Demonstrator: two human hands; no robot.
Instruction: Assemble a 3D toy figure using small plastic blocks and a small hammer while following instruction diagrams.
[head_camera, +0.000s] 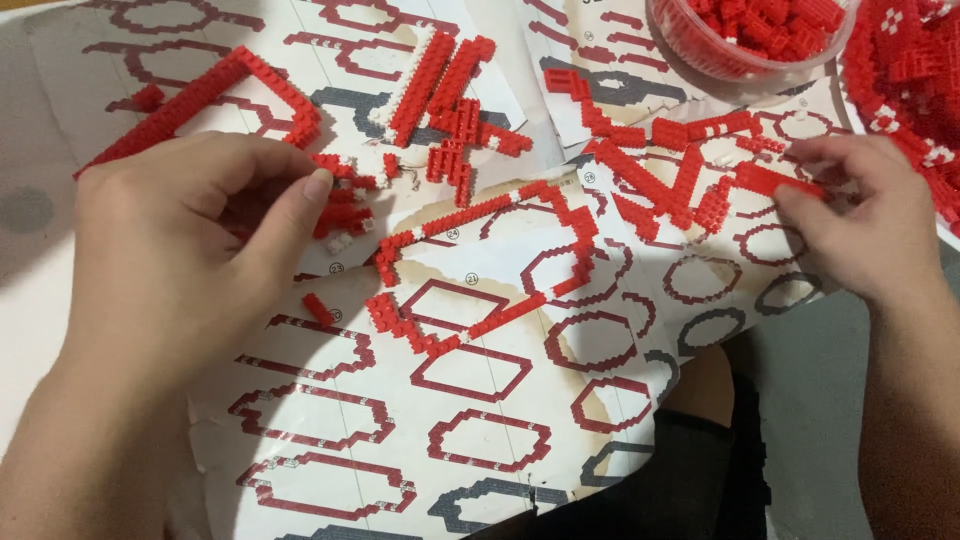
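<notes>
My left hand (190, 240) rests on a paper instruction sheet (480, 420), its fingers curled around a small cluster of red and white micro bricks (345, 205). My right hand (865, 220) pinches a short red brick strip (765, 180) at the right. Between the hands lies a red brick ring outline (480, 265) on the sheet. A long angled red strip (200, 100) lies beyond my left hand. A thick red and white block assembly (445, 85) sits at the top centre.
A clear bowl of loose red bricks (755, 35) stands at the top right, next to a large red and white built piece (905, 80). Several red strips (660, 160) lie scattered on the sheets. My dark-clothed knee (700, 450) shows below.
</notes>
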